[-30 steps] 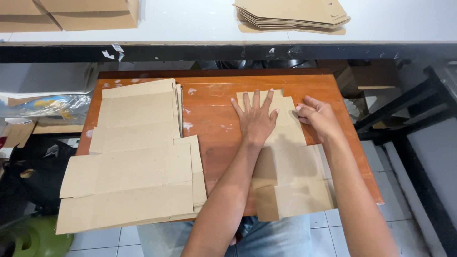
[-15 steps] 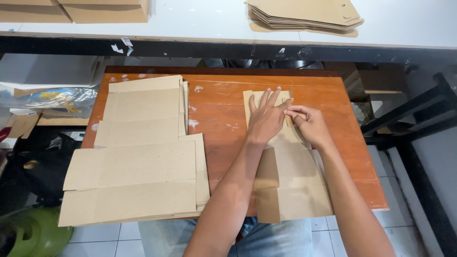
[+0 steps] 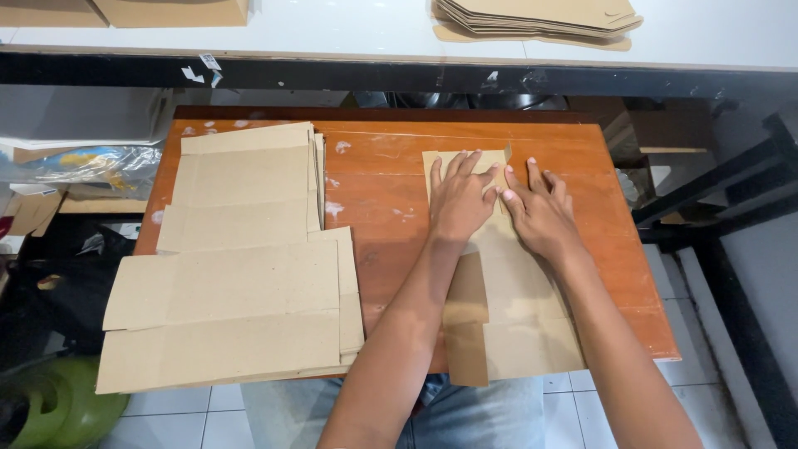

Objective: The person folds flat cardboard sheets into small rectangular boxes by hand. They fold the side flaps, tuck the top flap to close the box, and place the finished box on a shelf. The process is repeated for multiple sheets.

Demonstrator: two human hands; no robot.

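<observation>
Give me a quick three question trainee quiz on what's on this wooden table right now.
1. True or false: both hands press flat on the same cardboard blank.
2. Which side of the wooden table holds the stack of cardboard blanks, left or right?
3. What lies on the white bench at top right?

Key:
1. True: left hand and right hand rest on the cardboard blank.
2. Left: stack, wooden table.
3. A pile of flat cardboard pieces on the white bench.

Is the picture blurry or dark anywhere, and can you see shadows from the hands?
Head view: sharp and evenly lit over the wooden table; the left hand and right hand look crisp and cast only soft, faint shadows on the folded cardboard sheet. The white bench at the top is very bright, nearly washed out. The gap beneath it is dark. Straight edges bend slightly toward the corners.
</observation>
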